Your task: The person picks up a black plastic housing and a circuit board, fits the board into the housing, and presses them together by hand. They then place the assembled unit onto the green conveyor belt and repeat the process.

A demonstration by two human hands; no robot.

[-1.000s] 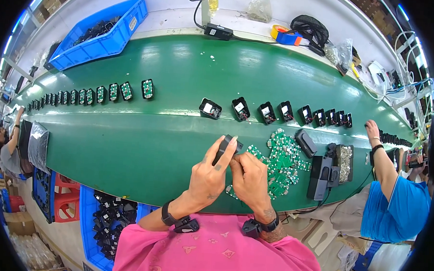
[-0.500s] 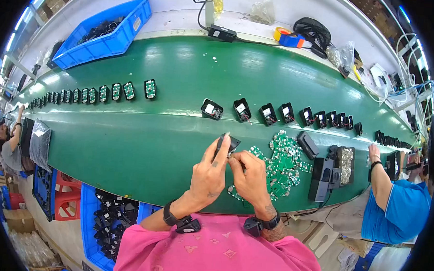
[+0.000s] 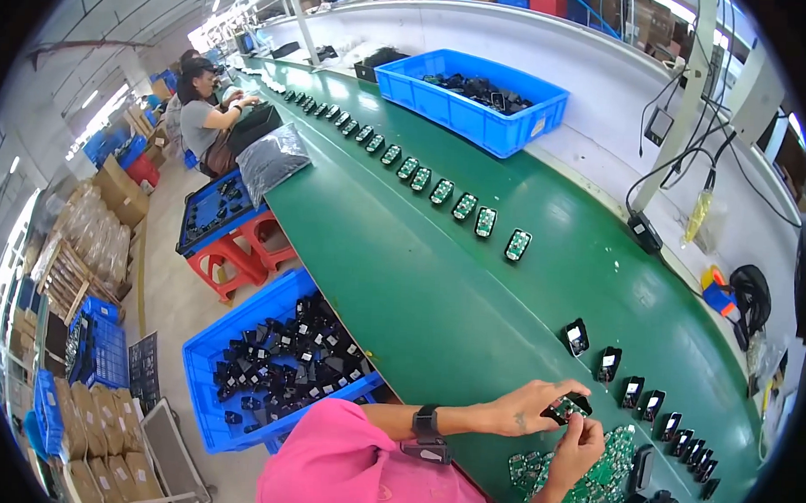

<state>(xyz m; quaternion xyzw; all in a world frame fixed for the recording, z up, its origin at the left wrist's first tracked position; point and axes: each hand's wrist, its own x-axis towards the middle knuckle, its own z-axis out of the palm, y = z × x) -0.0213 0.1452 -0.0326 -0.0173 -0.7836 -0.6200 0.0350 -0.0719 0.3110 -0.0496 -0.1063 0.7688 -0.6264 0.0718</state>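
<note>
1. Workshop's packed, and a long green bench point(image 3: 403, 251) runs off to the far left of the fingers, with a co-worker point(image 3: 206, 126) sitting way up that end.
2. Left hand point(image 3: 520, 409): fingers and thumb wrapped around a black case point(image 3: 578, 400), spread about as wide as the case itself. It's held up over the bench, with a bit of green board point(image 3: 563, 409) showing inside.
3. Right hand point(image 3: 580, 446): fingers curled in at the case's near edge. Can't tell if they're pinching anything, since the tips hide it.
4. Loose boards point(image 3: 607, 481) sit just on the body side of the fingers, open cases point(image 3: 608, 364) beyond them to the right, filled cases point(image 3: 442, 191) well ahead to the left, blue bin point(image 3: 201, 395) far left.
5. Tips, imo: let the left hand do all the steadying, tilt the case so the board's visible, and press edges gently rather than parts. If it binds, back off and check for a trapped wire.
</note>
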